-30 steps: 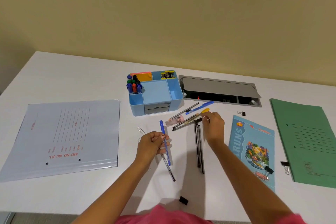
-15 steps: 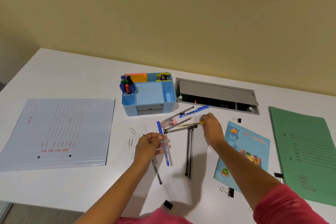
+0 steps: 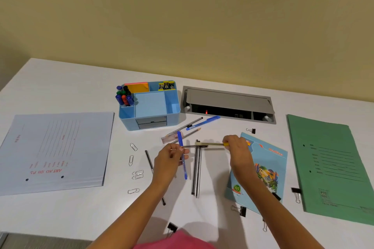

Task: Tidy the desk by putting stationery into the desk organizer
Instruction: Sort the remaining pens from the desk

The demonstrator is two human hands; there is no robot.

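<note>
Hands on loose pens at the middle of a white bench (image 3: 81, 212).

Left grip (image 3: 172, 157) is clamped, thumb against fingertips, on a slim blue plastic pen (image 3: 184, 170) that points roughly from far edge to near edge. Right grip (image 3: 235, 146) pinches the yellow end of a thin pale pen (image 3: 211, 144), which runs parallel to the near edge, across the tops of two dark pencils (image 3: 196, 174). A light blue plastic desk organizer (image 3: 174, 107) stands toward the far edge beyond both hands, with coloured markers (image 3: 123, 97) upright in a left-side compartment.
</note>
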